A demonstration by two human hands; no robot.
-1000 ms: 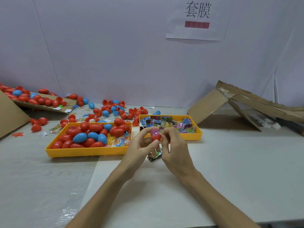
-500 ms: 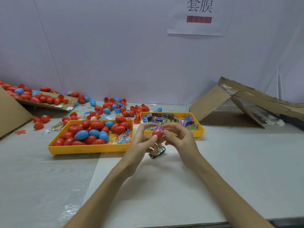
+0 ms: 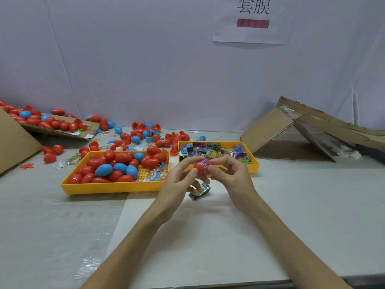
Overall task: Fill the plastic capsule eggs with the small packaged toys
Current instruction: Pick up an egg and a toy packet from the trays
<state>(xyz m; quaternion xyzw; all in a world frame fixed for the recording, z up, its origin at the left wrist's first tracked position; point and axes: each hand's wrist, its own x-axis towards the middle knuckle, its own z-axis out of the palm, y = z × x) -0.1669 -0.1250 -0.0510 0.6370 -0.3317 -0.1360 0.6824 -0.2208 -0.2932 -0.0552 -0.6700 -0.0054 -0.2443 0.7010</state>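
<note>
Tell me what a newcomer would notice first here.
The left hand and right hand pinch a red egg half stuffed with a pink packet, mid-table. Behind to the left, a yellow tray is heaped with red and blue eggs; to the right, a smaller yellow tray holds toy packets.

i am seeing a paper sign point(image 3: 253, 19) hanging on the white wall point(image 3: 145, 59). a folded cardboard piece point(image 3: 268, 130) is leaning like a tent at the far right of the table point(image 3: 312, 215), and another cardboard flap point(image 3: 12, 142) is standing at the left edge.
</note>
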